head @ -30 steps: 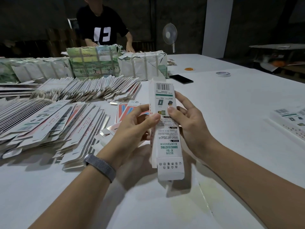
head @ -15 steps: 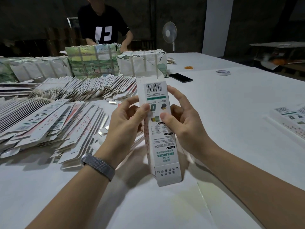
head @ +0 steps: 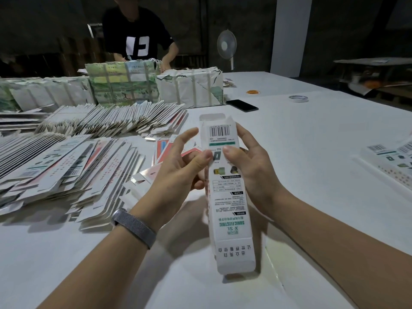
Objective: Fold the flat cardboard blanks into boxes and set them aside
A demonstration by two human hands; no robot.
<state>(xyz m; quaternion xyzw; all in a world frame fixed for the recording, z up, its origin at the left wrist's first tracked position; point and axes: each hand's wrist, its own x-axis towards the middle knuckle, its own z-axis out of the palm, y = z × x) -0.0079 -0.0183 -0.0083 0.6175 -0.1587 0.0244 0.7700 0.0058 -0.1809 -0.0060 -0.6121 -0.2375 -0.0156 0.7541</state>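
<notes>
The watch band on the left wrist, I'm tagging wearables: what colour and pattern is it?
Grey woven metal mesh, seen in the head view: watch band on the left hand side.
</notes>
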